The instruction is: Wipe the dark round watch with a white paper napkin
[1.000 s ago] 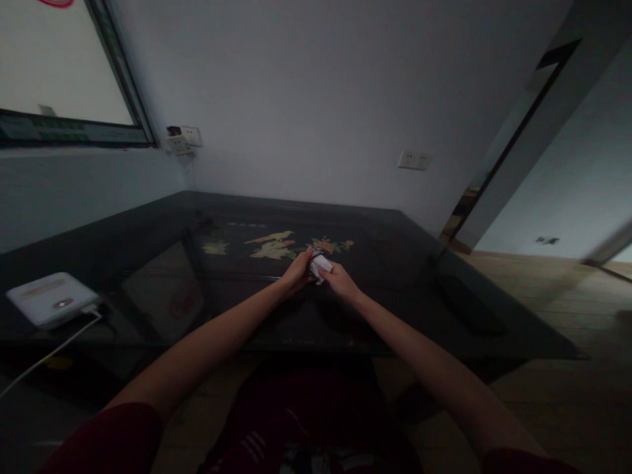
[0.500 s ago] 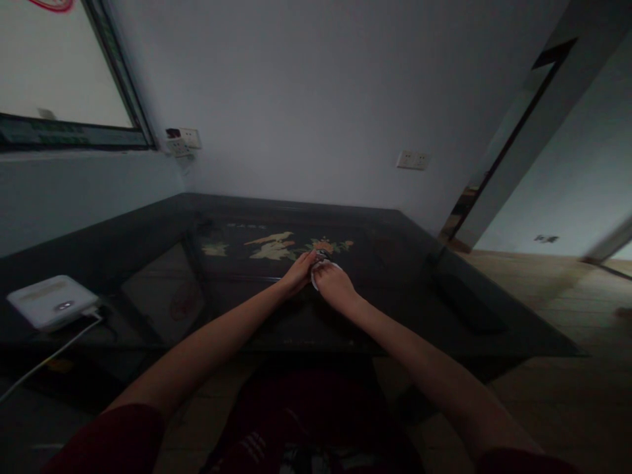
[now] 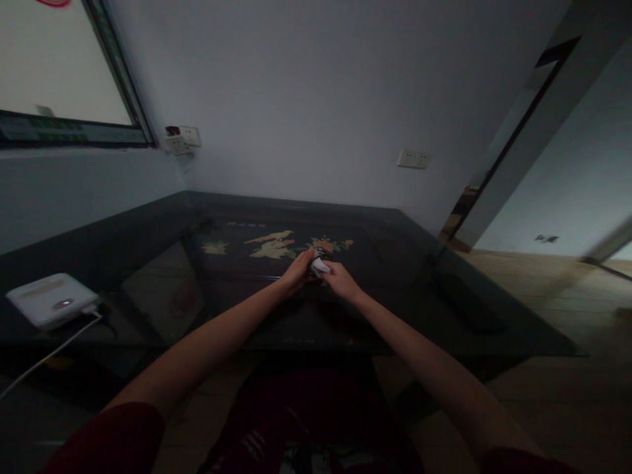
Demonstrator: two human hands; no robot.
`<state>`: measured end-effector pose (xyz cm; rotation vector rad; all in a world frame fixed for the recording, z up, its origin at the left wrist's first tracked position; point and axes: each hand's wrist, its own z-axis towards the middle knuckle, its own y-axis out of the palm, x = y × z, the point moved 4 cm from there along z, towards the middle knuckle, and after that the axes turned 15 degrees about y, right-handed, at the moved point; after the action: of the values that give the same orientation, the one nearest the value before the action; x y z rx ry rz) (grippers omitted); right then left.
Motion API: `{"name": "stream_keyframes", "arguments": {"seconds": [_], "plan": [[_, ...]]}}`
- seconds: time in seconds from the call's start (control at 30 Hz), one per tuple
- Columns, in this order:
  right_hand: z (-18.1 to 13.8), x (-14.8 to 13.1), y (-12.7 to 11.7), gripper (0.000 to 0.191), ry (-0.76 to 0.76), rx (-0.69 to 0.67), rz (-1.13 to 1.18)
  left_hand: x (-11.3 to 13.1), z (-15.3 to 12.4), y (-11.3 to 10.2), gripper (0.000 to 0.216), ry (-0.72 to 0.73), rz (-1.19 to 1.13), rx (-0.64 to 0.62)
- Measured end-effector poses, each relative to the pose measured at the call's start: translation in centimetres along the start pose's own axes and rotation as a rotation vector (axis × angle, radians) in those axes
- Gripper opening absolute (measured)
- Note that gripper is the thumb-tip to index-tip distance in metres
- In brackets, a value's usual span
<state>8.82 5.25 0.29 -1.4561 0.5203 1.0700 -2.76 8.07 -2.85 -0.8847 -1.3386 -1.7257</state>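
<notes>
Over the middle of the dark table my left hand (image 3: 297, 270) is closed around a small dark, shiny object (image 3: 322, 253), whose kind I cannot make out. My right hand (image 3: 342, 280) pinches a white piece of tissue or cloth (image 3: 320, 266) against the near side of that object. The two hands are close together, and their fingers hide much of what they hold.
The glossy dark table (image 3: 395, 309) bears a bird-and-flower picture (image 3: 271, 245). A white box-shaped device (image 3: 52, 299) with a white cable (image 3: 54, 352) lies at the left. Toward the right edge is a dark flat object (image 3: 467, 303). Wall sockets (image 3: 413, 158) are behind.
My right hand has shifted slightly right and turned, from covering the white piece to pinching it at its side, so more of it shows. My left hand has stayed nearly still.
</notes>
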Motion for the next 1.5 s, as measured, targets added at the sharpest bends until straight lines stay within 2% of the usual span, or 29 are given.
{"name": "stream_keyframes", "arguments": {"seconds": [0.07,0.13,0.23,0.3,0.47,0.63,0.77,0.9,1.03,1.13,1.2,1.3,1.4,1.47,1.5], "plan": [[0.6,0.7,0.2,0.018,0.039,-0.022,0.277,-0.2,0.1,-0.1,0.031,-0.013,0.005,0.004],[0.9,1.2,0.5,0.021,0.072,-0.034,0.456,-0.3,0.2,-0.1,0.033,-0.024,0.000,0.011],[0.9,1.2,0.6,0.021,0.070,-0.035,0.468,-0.4,0.4,-0.2,0.033,-0.025,-0.011,0.023],[0.7,0.9,0.4,0.020,0.031,-0.026,0.300,-0.5,0.5,-0.3,0.032,-0.028,-0.010,0.027],[-0.5,-0.5,0.3,0.027,-0.134,-0.008,-0.374,-0.7,0.7,-0.5,0.034,-0.021,-0.005,0.005],[-1.5,-1.5,1.2,0.037,-0.253,0.097,-0.862,-1.3,1.0,-0.6,0.040,-0.005,-0.017,-0.042],[-1.6,-1.8,2.3,0.037,-0.197,0.201,-1.102,-1.4,1.2,-0.3,0.041,0.030,-0.028,-0.075],[-1.7,-2.0,2.6,0.037,-0.142,0.247,-1.125,-1.3,1.2,-0.2,0.039,0.039,-0.041,-0.063],[-2.1,-1.9,1.7,0.037,-0.140,0.195,-0.954,-1.0,1.0,-0.1,0.039,0.025,-0.039,-0.075],[-1.7,-1.3,0.9,0.036,-0.066,0.120,-0.668,-0.7,0.8,0.0,0.038,0.004,-0.038,-0.054],[-0.9,-0.6,0.6,0.030,-0.018,0.067,-0.390,-0.5,0.6,-0.1,0.034,-0.018,-0.029,-0.002],[0.4,0.7,0.6,0.019,0.079,0.019,0.144,-0.2,0.4,0.0,0.031,-0.059,-0.037,0.035],[1.3,1.6,1.0,0.022,0.138,-0.024,0.567,-0.1,0.2,0.3,0.032,-0.083,-0.059,0.041],[1.4,1.8,1.1,0.025,0.138,-0.045,0.631,0.1,0.2,0.4,0.032,-0.084,-0.068,0.054],[1.4,1.7,1.1,0.024,0.129,-0.045,0.587,0.2,0.1,0.4,0.031,-0.088,-0.066,0.061]]}}
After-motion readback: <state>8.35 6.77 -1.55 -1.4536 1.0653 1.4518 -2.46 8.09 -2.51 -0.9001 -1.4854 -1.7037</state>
